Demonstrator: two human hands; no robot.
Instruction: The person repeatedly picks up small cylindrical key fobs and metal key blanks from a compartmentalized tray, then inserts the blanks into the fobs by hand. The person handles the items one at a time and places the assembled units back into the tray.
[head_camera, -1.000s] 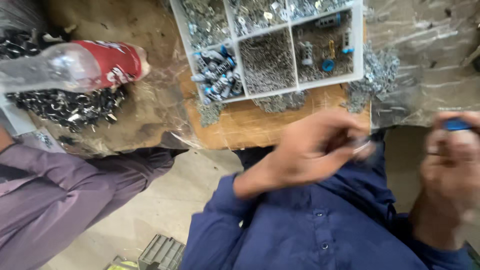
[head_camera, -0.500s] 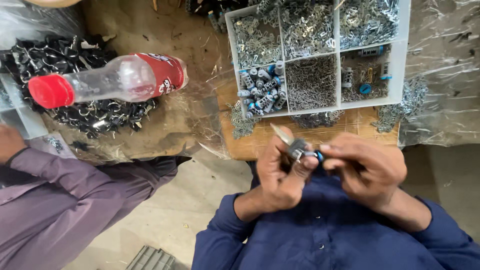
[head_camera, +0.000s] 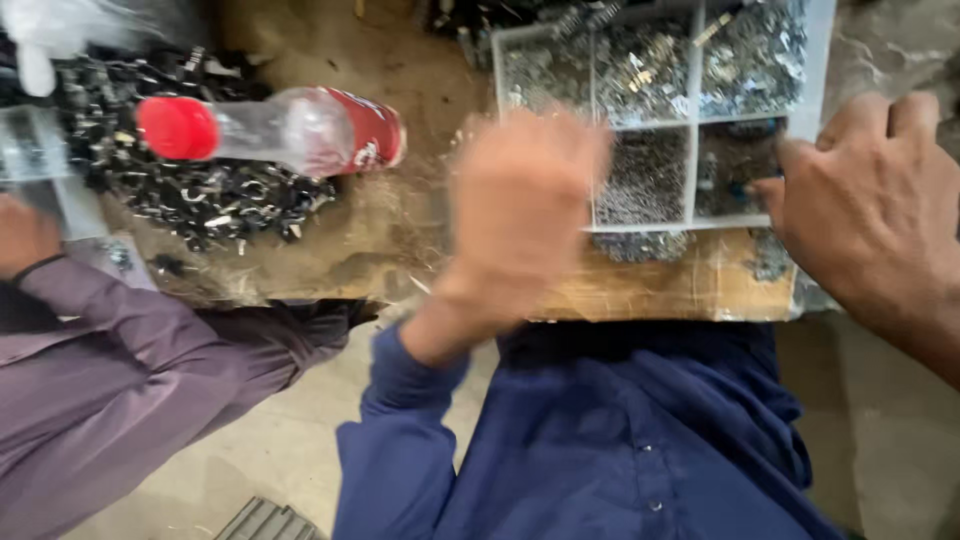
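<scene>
A white compartment tray (head_camera: 690, 120) of small metal parts sits on the wooden bench (head_camera: 640, 290). My left hand (head_camera: 520, 200) is blurred and raised in a loose fist over the tray's left side; what it holds, if anything, is hidden. My right hand (head_camera: 870, 210) reaches in from the right. Its fingertips touch the tray's near right compartment (head_camera: 730, 180), which holds dark and blue pieces. I cannot see whether those fingers pinch a piece.
A clear plastic bottle (head_camera: 290, 130) with a red cap and red label lies on a heap of dark metal clips (head_camera: 200, 200) at the left. A co-worker's purple sleeve (head_camera: 130, 360) and hand (head_camera: 25, 235) are at the far left. My blue shirt (head_camera: 620, 440) fills the foreground.
My hands were together in front of my chest on a small metal and blue part. They have separated and moved up to the tray, left to its left side, right to its right edge.
</scene>
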